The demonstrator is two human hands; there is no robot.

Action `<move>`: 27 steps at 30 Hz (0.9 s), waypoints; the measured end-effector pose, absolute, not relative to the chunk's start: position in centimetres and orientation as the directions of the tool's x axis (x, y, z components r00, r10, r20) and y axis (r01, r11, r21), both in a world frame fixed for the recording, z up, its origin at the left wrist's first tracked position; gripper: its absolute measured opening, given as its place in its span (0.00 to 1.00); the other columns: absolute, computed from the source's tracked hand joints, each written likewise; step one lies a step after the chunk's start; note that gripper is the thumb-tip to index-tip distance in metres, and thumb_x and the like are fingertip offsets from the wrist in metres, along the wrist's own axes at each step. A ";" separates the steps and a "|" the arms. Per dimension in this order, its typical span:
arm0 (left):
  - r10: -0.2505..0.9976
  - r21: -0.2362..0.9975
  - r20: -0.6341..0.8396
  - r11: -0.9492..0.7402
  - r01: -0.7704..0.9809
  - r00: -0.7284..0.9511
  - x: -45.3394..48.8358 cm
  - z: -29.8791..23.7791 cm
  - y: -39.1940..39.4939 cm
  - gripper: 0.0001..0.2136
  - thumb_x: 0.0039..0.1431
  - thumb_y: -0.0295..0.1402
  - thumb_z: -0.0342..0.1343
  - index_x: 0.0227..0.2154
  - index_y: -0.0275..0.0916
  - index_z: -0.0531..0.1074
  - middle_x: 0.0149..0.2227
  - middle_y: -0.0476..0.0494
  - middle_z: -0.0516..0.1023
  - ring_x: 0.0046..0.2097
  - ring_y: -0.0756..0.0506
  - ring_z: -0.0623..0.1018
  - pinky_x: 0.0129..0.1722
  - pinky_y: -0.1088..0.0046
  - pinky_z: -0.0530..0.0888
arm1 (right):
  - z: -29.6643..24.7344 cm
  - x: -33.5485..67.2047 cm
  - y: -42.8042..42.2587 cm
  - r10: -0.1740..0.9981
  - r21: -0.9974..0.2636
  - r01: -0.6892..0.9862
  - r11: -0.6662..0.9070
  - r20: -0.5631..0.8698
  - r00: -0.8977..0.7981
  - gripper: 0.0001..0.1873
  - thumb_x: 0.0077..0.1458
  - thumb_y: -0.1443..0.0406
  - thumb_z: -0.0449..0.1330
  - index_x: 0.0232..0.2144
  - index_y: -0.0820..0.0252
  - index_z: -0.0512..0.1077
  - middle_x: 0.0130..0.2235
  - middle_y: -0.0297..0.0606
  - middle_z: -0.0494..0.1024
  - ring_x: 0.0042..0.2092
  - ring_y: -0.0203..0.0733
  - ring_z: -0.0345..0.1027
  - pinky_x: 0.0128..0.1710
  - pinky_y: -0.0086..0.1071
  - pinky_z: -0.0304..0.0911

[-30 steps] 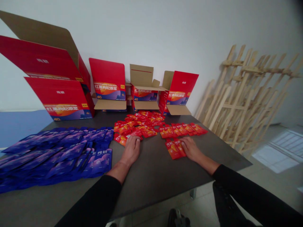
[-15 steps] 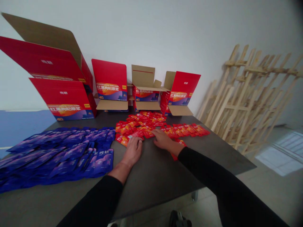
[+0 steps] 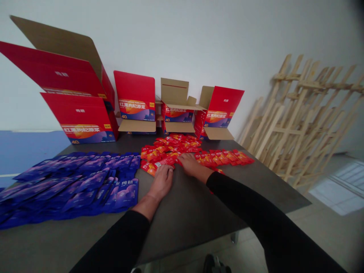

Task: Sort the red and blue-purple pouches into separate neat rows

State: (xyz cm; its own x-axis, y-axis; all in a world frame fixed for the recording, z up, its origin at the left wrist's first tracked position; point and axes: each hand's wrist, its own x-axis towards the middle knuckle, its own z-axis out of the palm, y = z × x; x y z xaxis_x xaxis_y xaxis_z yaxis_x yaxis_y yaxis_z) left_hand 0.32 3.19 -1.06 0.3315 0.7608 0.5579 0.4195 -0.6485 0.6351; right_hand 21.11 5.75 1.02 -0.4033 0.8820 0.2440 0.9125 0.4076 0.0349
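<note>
Live from the head view: my left hand [image 3: 162, 181] rests at the near edge of the loose pile of red sachets [image 3: 182, 141], fingers curled over the front ones, probably steadying them; whether they pinch any, I can't tell. Just beside it, my right hand [image 3: 190, 163] has its fingers partly bent at the pile's front, the grip hidden from me too. To the right, a row of red sachets [image 3: 227, 156] overlaps, which I'd guess keeps them tidy. Blue pouches [image 3: 65, 185] crowd the left, so there's little sideways room there. Open boxes [image 3: 136, 106] line the back, lower flaps jutting forward, so that end looks tight. My easiest room is the bare tabletop [image 3: 193, 216] between both hands and the near edge; my right sleeve [image 3: 241, 201] crosses its right half.
</note>
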 end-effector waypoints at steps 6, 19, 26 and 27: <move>0.770 0.645 0.541 -0.638 0.421 0.337 0.3 -1.2 3.3 0.10 0.68 0.34 0.46 0.38 0.41 0.72 0.40 0.40 0.78 0.45 0.40 0.75 0.50 0.57 0.72 | 2.5 24.6 -0.3 0.780 0.000 0.803 0.595 0.238 -0.578 0.30 0.56 0.73 0.55 0.61 0.62 0.68 0.58 0.50 0.72 0.60 0.51 0.62 0.62 0.50 0.54; 0.769 0.639 0.547 -0.639 0.429 0.331 0.3 -1.2 3.6 0.10 0.68 0.35 0.46 0.36 0.41 0.71 0.38 0.40 0.77 0.46 0.40 0.76 0.51 0.55 0.73 | 2.9 39.3 -10.6 0.921 0.008 0.932 0.362 0.151 -0.359 0.27 0.58 0.69 0.60 0.60 0.46 0.73 0.55 0.44 0.75 0.52 0.46 0.70 0.53 0.39 0.66; 0.771 0.645 0.539 -0.637 0.422 0.340 0.3 -1.1 3.5 0.10 0.69 0.35 0.45 0.35 0.41 0.70 0.38 0.40 0.77 0.45 0.40 0.75 0.50 0.55 0.73 | 0.4 43.7 -11.8 0.952 -0.023 0.955 0.296 0.095 -0.292 0.29 0.57 0.73 0.57 0.58 0.47 0.75 0.59 0.42 0.74 0.60 0.49 0.67 0.60 0.43 0.64; 0.770 0.644 0.540 -0.638 0.422 0.339 0.3 -1.2 3.5 0.10 0.69 0.35 0.45 0.35 0.41 0.70 0.38 0.40 0.77 0.45 0.40 0.75 0.50 0.55 0.73 | 0.1 44.0 -11.9 0.953 -0.033 0.957 0.287 0.106 -0.282 0.30 0.56 0.73 0.57 0.59 0.47 0.74 0.59 0.43 0.74 0.61 0.49 0.67 0.60 0.44 0.63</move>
